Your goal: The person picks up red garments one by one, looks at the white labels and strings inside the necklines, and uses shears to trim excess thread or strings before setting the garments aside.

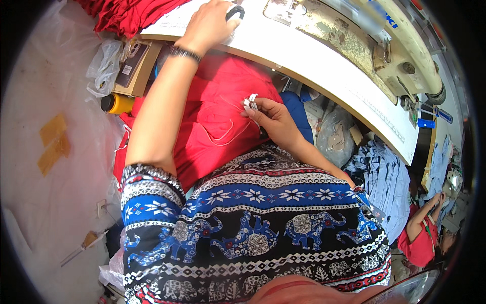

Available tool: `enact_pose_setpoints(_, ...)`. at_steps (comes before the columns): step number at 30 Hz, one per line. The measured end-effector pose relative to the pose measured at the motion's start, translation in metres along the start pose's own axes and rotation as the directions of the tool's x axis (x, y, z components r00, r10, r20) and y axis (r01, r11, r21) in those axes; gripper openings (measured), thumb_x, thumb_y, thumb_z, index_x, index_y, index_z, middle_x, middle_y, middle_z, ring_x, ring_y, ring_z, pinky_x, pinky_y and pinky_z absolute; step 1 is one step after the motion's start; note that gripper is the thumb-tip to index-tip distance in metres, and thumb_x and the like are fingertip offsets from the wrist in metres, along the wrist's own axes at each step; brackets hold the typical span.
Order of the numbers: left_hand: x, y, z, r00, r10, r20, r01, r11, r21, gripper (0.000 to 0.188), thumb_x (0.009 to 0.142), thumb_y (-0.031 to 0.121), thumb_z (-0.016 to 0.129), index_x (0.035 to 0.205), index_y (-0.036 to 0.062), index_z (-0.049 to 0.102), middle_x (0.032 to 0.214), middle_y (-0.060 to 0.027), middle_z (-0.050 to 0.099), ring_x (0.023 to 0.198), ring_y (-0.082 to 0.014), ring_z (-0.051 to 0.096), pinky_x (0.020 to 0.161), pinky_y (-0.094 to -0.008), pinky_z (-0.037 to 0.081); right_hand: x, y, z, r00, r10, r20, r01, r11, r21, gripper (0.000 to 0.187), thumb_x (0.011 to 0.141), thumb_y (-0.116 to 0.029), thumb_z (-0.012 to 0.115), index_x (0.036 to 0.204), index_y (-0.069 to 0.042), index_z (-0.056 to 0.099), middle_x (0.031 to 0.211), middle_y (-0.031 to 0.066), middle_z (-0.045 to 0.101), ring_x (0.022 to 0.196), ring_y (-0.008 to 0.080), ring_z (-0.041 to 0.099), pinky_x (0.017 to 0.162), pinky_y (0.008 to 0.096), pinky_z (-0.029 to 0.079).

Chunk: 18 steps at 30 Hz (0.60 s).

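My left hand (208, 24), with a dark band at its wrist, is over the white sewing table (324, 63) near its front edge. Its thumb and fingers close on a small black object (235, 12), whose kind I cannot make out. Over my lap, my right hand (273, 119) pinches a few small white fabric labels (250, 103) between thumb and fingertips. Below them red cloth (207, 101) drapes across my lap and up to the table edge. A loose pale thread (223, 138) curls on that cloth.
A sewing machine (405, 55) stands on the table, with a blue-handled screwdriver (443, 115) at its right end. More red fabric (129, 15) is heaped at the far left. Light blue garments (382, 182) are piled at right. Another person in red (421, 238) sits beyond.
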State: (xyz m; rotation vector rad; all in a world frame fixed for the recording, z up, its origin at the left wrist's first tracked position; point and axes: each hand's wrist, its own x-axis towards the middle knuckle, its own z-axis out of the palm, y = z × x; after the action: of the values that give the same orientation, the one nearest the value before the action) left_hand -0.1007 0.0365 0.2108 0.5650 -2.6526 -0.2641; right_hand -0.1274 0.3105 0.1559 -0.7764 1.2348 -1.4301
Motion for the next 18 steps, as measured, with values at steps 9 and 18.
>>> enact_pose_setpoints(9, -0.137, 0.071, -0.029, 0.910, 0.189, 0.368, 0.088, 0.781, -0.618, 0.027, 0.080, 0.010, 0.068, 0.106, 0.0028, 0.070, 0.104, -0.0137, 0.069, 0.094, -0.0260, 0.066, 0.082, -0.0337, 0.052, 0.008, 0.005, -0.006, 0.991, -0.036, 0.128, 0.062, 0.978, -0.200, 0.024, 0.097, -0.016, 0.053, 0.105, 0.003, 0.066, 0.092, 0.0067, 0.069, 0.089, 0.0116, 0.062, 0.082, 0.0290, 0.049)
enact_pose_setpoints(18, -0.141, 0.046, -0.021, 0.980, 0.062, 0.188, 0.036, 0.880, -0.474, 0.017, 0.083, -0.001, 0.063, 0.099, -0.0031, 0.070, 0.096, -0.0131, 0.067, 0.091, -0.0213, 0.063, 0.082, -0.0305, 0.049, 0.020, 0.045, -0.015, 0.986, -0.054, 0.158, 0.079, 0.984, -0.159, 0.021, 0.097, -0.015, 0.052, 0.101, 0.001, 0.065, 0.084, 0.0057, 0.067, 0.078, 0.0114, 0.060, 0.072, 0.0288, 0.049)
